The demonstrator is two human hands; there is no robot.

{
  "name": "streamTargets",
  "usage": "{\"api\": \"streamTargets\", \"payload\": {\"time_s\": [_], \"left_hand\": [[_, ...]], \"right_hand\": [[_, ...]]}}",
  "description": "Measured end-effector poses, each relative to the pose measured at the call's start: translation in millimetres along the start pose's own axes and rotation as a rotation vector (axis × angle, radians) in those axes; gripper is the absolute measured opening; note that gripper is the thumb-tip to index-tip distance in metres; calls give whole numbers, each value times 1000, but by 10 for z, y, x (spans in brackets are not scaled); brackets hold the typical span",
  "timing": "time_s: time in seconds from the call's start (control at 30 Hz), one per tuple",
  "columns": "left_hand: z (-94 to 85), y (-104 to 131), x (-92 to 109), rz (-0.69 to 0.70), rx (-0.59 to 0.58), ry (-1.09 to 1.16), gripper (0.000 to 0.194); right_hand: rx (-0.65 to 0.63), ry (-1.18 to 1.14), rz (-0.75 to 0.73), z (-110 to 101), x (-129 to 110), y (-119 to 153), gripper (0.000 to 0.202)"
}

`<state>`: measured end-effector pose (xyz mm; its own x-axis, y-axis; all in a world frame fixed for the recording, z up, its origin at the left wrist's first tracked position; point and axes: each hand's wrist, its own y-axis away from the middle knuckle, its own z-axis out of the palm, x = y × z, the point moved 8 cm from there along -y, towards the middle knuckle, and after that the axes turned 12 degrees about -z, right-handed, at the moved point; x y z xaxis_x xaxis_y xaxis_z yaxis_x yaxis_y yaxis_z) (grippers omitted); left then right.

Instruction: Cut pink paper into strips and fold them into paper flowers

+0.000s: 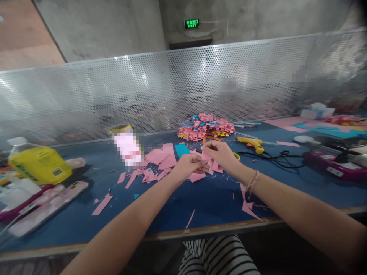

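Note:
A small piece of pink paper is between my two hands over the middle of the table. My right hand pinches its upper part between thumb and fingers. My left hand is closed at its lower left edge, fingers curled, with the exact grip partly hidden. Beneath and around both hands lie pink paper scraps and a blue paper piece. A yellow loop-shaped handle shows beside my right hand, the rest of it covered. Behind stands a fluffy pile of folded pink and blue paper pieces.
A yellow glue gun with a black cord lies to the right, near a purple power strip. On the left are a yellow bottle and a pink phone. A perforated metal screen borders the blue table.

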<state>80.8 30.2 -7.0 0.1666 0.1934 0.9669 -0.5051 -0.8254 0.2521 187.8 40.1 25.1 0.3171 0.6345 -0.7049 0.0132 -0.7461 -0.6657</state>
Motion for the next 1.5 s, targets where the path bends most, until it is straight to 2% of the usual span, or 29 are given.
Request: {"api": "streamTargets", "payload": {"time_s": [0.23,0.43,0.67,0.93,1.0,1.1,1.27,1.5], "left_hand": [[-19,-29,-55,-46,7,-5,20],[-13,-31,-77,-56,3,-31,19],[-50,24,52,69,69,25,20],[-99,23,103,141,131,-68,17],[-85,4,79,134,128,-87,16],[-52,-9,55,121,125,-117,17],[-61,20,120,154,156,-162,18],[-112,16,126,136,182,-216,17]], "right_hand": [[64,-60,27,-95,16,-21,19],[119,-231,87,-159,93,-44,21],[-23,-266,106,35,27,2,20],[-161,-205,85,148,-56,62,16],[-141,-206,91,131,-44,56,14],[-46,-239,136,66,8,38,11],[57,-370,208,14,119,34,16],[84,-525,241,29,147,46,16]]}}
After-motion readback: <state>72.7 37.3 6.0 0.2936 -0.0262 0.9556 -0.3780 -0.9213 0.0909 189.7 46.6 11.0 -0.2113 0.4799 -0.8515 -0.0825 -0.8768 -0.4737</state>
